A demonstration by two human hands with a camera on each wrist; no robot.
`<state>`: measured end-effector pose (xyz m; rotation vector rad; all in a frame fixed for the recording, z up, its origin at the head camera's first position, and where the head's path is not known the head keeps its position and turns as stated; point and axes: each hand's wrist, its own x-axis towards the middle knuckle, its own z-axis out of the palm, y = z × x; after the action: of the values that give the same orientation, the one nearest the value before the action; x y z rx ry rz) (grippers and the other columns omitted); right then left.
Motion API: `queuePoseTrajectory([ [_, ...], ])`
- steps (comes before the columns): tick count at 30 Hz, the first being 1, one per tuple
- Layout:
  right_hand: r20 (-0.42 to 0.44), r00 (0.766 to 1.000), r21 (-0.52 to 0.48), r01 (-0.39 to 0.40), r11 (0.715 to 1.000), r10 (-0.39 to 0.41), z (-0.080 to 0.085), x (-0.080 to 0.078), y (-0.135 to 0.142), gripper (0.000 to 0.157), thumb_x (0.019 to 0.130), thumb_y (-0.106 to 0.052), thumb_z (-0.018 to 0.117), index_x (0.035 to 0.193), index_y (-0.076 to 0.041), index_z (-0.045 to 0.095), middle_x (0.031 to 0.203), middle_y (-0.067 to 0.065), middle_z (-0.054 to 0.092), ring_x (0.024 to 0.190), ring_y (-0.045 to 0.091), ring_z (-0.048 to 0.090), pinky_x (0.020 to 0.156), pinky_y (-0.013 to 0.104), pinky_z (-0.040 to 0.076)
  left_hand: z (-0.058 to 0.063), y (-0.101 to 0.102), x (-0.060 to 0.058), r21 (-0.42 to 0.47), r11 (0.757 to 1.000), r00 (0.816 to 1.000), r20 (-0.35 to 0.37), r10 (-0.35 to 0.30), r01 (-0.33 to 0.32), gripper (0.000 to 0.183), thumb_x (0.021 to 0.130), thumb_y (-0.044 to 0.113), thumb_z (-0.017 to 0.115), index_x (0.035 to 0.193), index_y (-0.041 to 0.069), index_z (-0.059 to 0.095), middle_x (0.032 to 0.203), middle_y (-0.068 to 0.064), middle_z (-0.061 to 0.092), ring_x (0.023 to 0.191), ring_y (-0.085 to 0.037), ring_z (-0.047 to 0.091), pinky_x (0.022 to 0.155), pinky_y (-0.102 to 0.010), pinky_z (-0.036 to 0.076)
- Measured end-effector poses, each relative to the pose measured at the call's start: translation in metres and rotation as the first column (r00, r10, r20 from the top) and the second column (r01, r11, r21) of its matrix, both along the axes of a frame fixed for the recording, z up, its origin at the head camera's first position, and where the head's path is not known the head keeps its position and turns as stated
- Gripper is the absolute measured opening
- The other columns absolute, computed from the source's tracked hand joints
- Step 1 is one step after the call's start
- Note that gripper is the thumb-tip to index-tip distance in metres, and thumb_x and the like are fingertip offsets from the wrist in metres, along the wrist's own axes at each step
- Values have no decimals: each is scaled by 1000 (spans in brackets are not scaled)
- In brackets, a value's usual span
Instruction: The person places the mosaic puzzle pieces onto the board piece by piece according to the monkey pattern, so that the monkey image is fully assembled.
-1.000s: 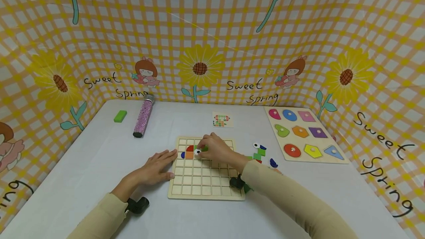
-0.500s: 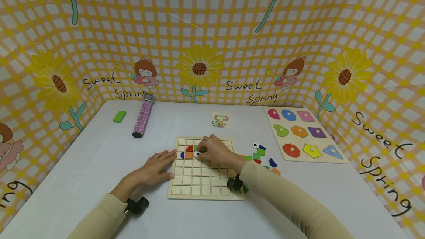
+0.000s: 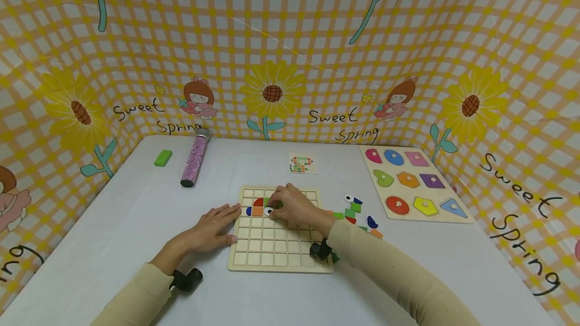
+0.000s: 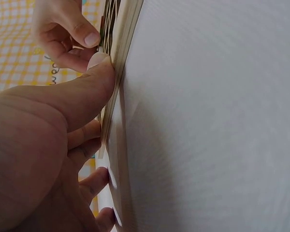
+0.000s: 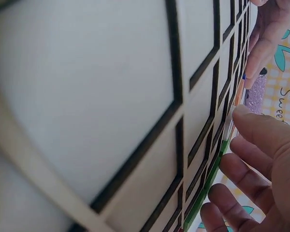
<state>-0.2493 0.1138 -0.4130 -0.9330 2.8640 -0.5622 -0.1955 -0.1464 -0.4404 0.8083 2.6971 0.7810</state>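
A wooden grid board (image 3: 267,259) lies flat on the table. My right hand (image 3: 292,206) is over its upper part, thumb and index finger pinching a white eye tile (image 3: 268,211) at a grid cell. Left of that tile sit an orange square tile (image 3: 257,211) and a blue rounded tile (image 3: 248,211), with a red curved tile (image 3: 259,202) above. Green tiles (image 5: 203,193) run under the right fingers in the right wrist view, partly hidden from the head camera. My left hand (image 3: 210,229) rests by the board's left edge, its fingers extended and its thumb against the edge.
Several loose tiles (image 3: 356,208) lie right of the board, some behind the right forearm. A picture card (image 3: 303,163) is beyond the board. A shape-knob puzzle (image 3: 426,180) stands right; a glittery microphone (image 3: 195,160) and green block (image 3: 163,158) are at the back left.
The right hand has shifted only slightly, and the eye tile sits a little lower at its cell than a second ago. The left hand stays in place.
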Motion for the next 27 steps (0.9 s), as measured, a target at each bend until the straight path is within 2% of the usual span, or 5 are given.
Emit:
queuePoseTrajectory([
  [7, 6, 1000, -76, -2, 997, 3, 8, 2, 6, 24, 84, -26, 72, 104, -12, 72, 103, 3, 63, 86, 16, 44, 77, 33, 41, -1, 0, -1, 1, 1000, 1000, 4, -5, 5, 71, 92, 32, 60, 149, 6, 27, 158, -12, 21, 144, -41, 15, 109, -68, 13],
  [13, -58, 998, -152, 20, 988, -29, 24, 4, 28, 27, 83, -23, 72, 107, -9, 71, 103, 4, 64, 105, 26, 56, 115, 54, 23, -1, 0, -1, 4, 1000, 1000, 10, -4, 4, 70, 92, 31, 60, 149, 6, 27, 158, -11, 21, 145, -40, 14, 110, -67, 12],
  [18, -55, 993, -166, 99, 981, -109, 32, 9, 58, 29, 84, -26, 71, 109, -10, 70, 105, 4, 64, 103, 27, 51, 94, 46, 43, -1, 0, -1, -1, 1000, 1000, 6, -7, 7, 70, 92, 31, 60, 148, 5, 27, 158, -12, 22, 145, -41, 15, 111, -66, 12],
  [20, -54, 989, -161, 130, 978, -141, 32, 10, 72, 29, 85, -27, 71, 109, -11, 70, 104, 4, 64, 98, 25, 49, 81, 38, 44, -1, 0, -1, 0, 1000, 1000, 6, -9, 9, 70, 92, 31, 60, 148, 5, 27, 158, -12, 22, 144, -41, 15, 110, -67, 13],
  [27, -73, 969, -123, 227, 966, -237, 24, 12, 119, 28, 84, -23, 72, 108, -9, 70, 100, 8, 64, 95, 25, 49, 77, 34, 43, 1, 0, -2, 1, 1000, 1000, 10, -10, 10, 71, 92, 33, 59, 149, 5, 26, 158, -13, 22, 144, -41, 14, 110, -67, 13],
])
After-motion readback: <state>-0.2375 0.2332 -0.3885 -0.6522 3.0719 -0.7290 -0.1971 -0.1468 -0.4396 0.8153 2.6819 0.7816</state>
